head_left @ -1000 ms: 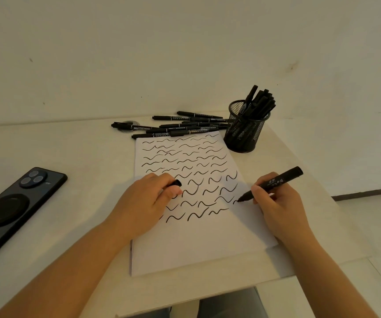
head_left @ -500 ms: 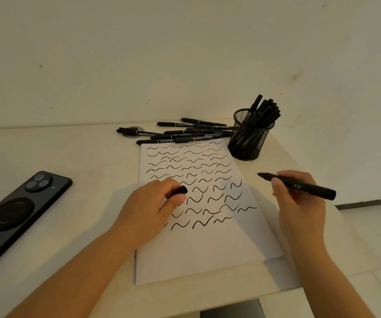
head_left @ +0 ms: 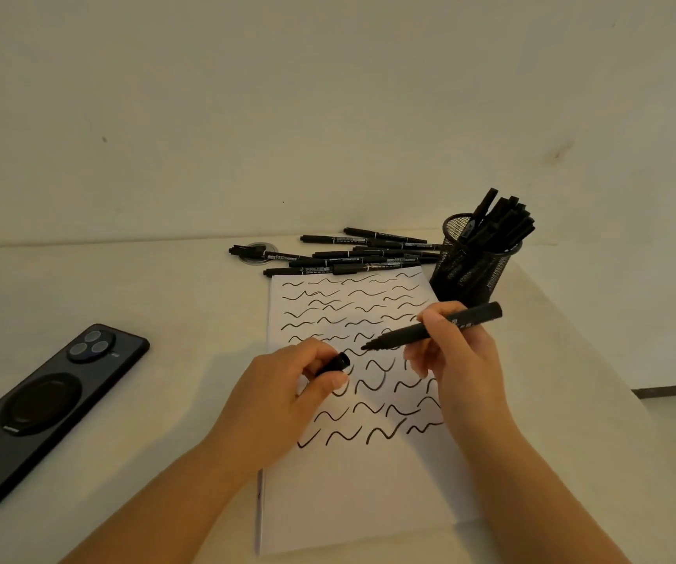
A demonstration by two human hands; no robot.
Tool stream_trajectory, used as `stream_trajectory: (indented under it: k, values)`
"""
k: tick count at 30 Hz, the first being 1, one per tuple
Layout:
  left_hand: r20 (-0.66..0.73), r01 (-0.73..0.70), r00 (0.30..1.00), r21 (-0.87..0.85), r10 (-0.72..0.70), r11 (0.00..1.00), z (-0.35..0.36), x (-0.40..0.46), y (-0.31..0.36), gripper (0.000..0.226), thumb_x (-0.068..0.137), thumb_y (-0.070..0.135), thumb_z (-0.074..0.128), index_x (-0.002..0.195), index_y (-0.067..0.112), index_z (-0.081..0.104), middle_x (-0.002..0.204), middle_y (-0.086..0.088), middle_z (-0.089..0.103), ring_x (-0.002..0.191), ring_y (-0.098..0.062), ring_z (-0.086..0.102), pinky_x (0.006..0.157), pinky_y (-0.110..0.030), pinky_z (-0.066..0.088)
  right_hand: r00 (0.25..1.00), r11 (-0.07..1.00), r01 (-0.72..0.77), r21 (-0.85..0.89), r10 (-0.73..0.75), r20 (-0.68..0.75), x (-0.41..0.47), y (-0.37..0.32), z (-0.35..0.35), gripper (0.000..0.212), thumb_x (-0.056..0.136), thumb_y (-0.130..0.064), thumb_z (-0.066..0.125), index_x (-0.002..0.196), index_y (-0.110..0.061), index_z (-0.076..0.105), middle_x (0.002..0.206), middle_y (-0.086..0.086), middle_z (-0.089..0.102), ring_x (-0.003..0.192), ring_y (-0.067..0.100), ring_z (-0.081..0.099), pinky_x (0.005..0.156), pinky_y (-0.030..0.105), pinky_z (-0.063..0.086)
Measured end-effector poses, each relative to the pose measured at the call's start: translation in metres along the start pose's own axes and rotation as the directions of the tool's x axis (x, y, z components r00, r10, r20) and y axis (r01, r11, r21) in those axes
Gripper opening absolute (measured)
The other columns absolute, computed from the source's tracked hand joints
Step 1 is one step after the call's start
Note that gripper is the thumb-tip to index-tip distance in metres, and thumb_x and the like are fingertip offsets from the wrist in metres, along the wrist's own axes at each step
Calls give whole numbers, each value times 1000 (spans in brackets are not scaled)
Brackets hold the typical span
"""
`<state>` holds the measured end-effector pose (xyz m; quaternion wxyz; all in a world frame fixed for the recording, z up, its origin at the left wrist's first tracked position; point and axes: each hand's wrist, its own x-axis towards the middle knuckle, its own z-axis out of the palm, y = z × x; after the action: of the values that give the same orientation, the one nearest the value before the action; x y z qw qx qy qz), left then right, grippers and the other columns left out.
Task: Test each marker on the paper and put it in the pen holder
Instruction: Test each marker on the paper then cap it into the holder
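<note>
Right hand point(head_left: 460, 352) grips the uncapped marker point(head_left: 434, 326), tip pointing left toward the cap point(head_left: 334, 363) pinched by the left hand point(head_left: 283, 394); long axis runs left-right above the paper point(head_left: 348, 502).

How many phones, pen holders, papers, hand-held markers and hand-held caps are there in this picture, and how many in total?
phone: 1
pen holder: 1
paper: 1
marker, held in the right hand: 1
cap, held in the left hand: 1
total: 5

The right hand point(head_left: 456, 352) has swung the marker point(head_left: 430, 328) tip toward the cap point(head_left: 334, 365).
</note>
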<state>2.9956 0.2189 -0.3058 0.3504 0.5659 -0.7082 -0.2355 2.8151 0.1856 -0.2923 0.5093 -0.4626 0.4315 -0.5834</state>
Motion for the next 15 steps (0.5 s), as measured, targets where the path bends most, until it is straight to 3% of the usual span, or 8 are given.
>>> stream_trajectory:
  k: [7,11,15]
  values:
    - [22,-11,1000,-1,11,1000,1,-2,3,16,85,34,59,82,47,52,75,18,63,60,13,51,57,-3,38,998,996,1,-89,4,59,-4,2,4,17,90,-14,52,74,-18,55,52,3,63,45,8,52,45,18,43]
    - [29,-6,1000,-2,6,1000,-1,-3,4,9,84,38,57,87,46,55,72,18,60,55,5,50,52,-8,38,990,986,16,-166,8,140,-6,4,6,14,89,-15,53,75,-15,57,56,3,66,49,9,56,46,18,45]
    - [4,-49,999,18,49,999,1,-4,8,9,85,35,59,94,35,63,68,20,56,64,5,50,59,-8,39,974,990,40,-136,-8,228,-9,4,4,20,82,-21,59,64,-13,56,46,1,57,43,9,49,44,17,39]
